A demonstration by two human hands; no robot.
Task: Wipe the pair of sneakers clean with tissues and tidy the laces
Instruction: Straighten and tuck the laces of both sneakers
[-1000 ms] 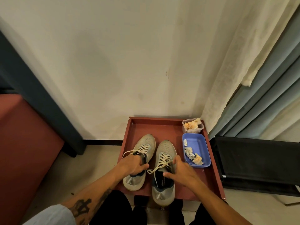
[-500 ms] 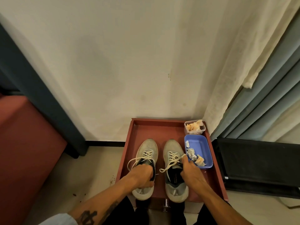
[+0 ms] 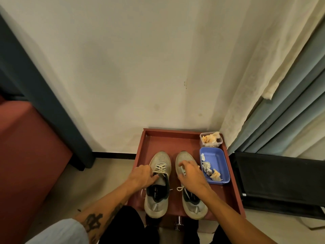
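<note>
Two grey sneakers stand side by side, toes toward the wall, on a red tray [image 3: 168,140]. My left hand [image 3: 142,176] lies on the left sneaker [image 3: 161,160], its fingers curled onto the tongue just below the cream laces [image 3: 159,168]. My right hand [image 3: 190,175] hovers over the right sneaker [image 3: 194,207] and covers most of its lacing, its fingertips pinching a bit of lace. A loose lace loop [image 3: 180,188] lies between the two shoes. Crumpled used tissues [image 3: 206,167] sit in a blue tub [image 3: 215,156] at the tray's right side.
A small clear box [image 3: 211,140] holding crumpled tissue stands in the tray's far right corner. A black panel [image 3: 281,182] and curtains lie to the right, and a red block [image 3: 26,155] to the left. The wall is just behind the tray.
Both hands have moved up from the shoe openings toward the lacing. The right lace, pulled out to the side earlier, now lies slack with a loop between the shoes.
</note>
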